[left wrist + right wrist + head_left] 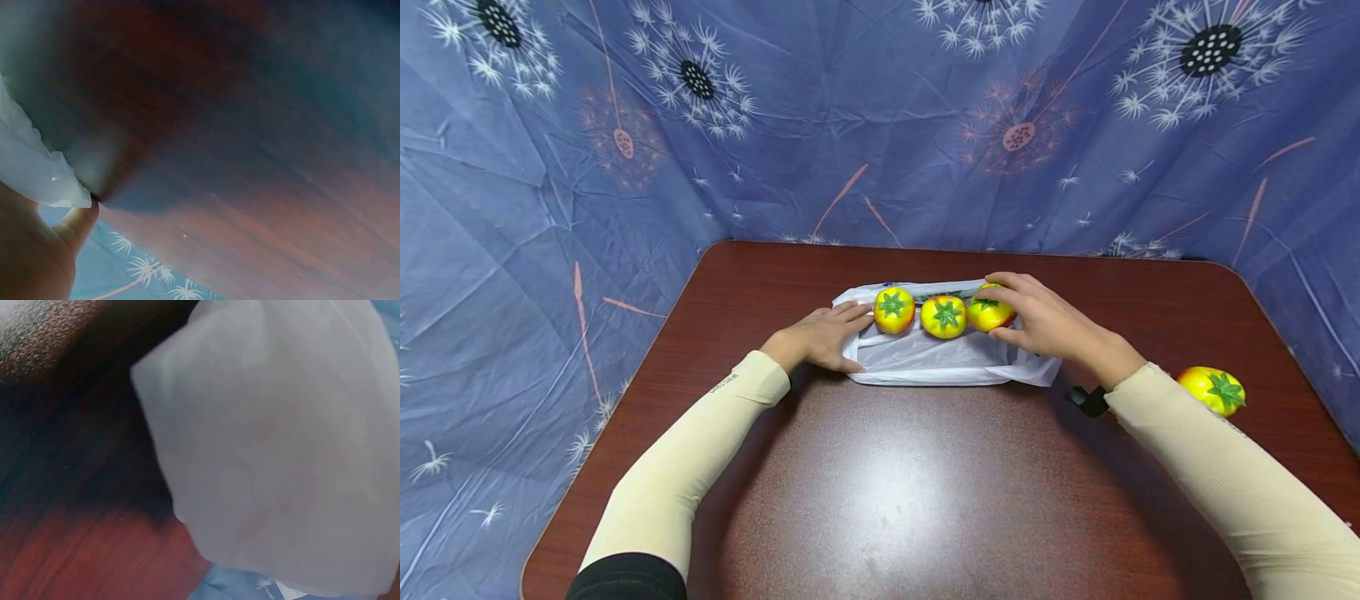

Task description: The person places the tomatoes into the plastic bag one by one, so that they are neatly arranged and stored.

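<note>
A white plastic bag (925,376) lies spread on the table with its mouth facing up. Along its far side sit two yellow-red persimmons with green leafy caps, the left persimmon (893,323) and the middle persimmon (942,327). My right hand (1048,321) grips a third persimmon (988,315) at the row's right end, thumb on the near side and fingers over the far side. At the bag's left edge rests my left hand (827,333), fingers spread and thumb at the near corner. The left thumb (81,225) touches the bag (37,169) in the left wrist view. White plastic (269,444) fills most of the right wrist view.
Another persimmon (1213,390) lies at the right of the brown table (880,500), partly behind my right forearm. A black strap piece (1087,401) shows under the right wrist. Blue dandelion-print cloth (865,117) hangs behind and beside the table.
</note>
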`<move>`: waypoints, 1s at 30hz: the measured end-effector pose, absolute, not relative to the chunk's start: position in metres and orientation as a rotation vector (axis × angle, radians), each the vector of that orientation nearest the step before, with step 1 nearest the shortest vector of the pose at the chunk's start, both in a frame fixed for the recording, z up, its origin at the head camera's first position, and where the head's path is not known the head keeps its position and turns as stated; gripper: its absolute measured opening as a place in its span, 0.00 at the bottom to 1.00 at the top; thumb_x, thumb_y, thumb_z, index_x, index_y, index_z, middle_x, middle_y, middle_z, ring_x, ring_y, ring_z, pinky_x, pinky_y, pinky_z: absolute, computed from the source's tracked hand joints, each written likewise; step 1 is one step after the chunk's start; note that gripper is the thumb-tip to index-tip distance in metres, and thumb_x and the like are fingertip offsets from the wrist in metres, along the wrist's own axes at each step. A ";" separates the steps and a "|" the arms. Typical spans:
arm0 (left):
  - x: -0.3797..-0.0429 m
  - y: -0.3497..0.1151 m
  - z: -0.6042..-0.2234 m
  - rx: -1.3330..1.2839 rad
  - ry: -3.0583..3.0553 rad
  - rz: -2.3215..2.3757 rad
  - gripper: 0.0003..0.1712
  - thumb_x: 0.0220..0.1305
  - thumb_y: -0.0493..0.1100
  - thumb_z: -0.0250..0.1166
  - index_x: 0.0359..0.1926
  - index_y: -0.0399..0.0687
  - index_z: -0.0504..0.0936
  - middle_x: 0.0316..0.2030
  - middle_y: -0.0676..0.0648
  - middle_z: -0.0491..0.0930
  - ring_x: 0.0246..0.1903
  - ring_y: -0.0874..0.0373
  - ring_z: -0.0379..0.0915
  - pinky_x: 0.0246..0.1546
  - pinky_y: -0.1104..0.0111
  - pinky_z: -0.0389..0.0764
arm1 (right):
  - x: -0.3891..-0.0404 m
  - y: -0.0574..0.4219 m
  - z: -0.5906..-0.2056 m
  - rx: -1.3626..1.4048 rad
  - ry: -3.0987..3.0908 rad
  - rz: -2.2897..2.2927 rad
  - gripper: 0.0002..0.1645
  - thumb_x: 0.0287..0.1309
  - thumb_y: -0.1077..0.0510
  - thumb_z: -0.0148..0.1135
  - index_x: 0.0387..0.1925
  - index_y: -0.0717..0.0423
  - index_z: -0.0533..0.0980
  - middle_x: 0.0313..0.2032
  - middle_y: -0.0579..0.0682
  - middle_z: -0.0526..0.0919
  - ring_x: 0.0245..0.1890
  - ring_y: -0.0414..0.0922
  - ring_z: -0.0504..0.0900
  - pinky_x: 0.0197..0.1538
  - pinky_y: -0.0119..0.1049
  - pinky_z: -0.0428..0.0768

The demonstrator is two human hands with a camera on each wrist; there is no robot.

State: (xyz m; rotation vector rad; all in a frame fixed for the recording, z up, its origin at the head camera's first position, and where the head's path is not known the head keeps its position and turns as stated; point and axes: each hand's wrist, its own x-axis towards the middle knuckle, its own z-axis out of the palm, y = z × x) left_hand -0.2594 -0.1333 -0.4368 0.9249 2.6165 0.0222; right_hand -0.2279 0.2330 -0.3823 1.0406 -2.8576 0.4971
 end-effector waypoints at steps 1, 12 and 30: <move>-0.259 -0.133 -0.437 0.926 2.616 0.029 0.57 0.56 0.70 0.63 0.79 0.56 0.48 0.80 0.50 0.42 0.80 0.50 0.36 0.76 0.46 0.52 | -0.228 0.233 -0.383 1.044 -2.860 0.498 0.32 0.52 0.56 0.75 0.60 0.55 0.76 0.67 0.63 0.69 0.65 0.62 0.68 0.65 0.60 0.70; -0.259 -0.133 -0.436 0.928 2.612 0.041 0.57 0.57 0.70 0.63 0.79 0.56 0.48 0.80 0.50 0.42 0.80 0.50 0.36 0.75 0.47 0.53 | -0.230 0.232 -0.391 1.084 -2.868 0.438 0.32 0.50 0.59 0.75 0.58 0.55 0.76 0.66 0.64 0.70 0.66 0.62 0.69 0.64 0.63 0.71; -0.259 -0.134 -0.436 0.909 2.605 0.041 0.57 0.57 0.69 0.63 0.80 0.57 0.47 0.81 0.51 0.41 0.80 0.50 0.34 0.76 0.47 0.51 | -0.238 0.234 -0.410 1.058 -2.861 0.442 0.29 0.48 0.60 0.76 0.51 0.62 0.74 0.62 0.64 0.72 0.64 0.61 0.70 0.65 0.61 0.71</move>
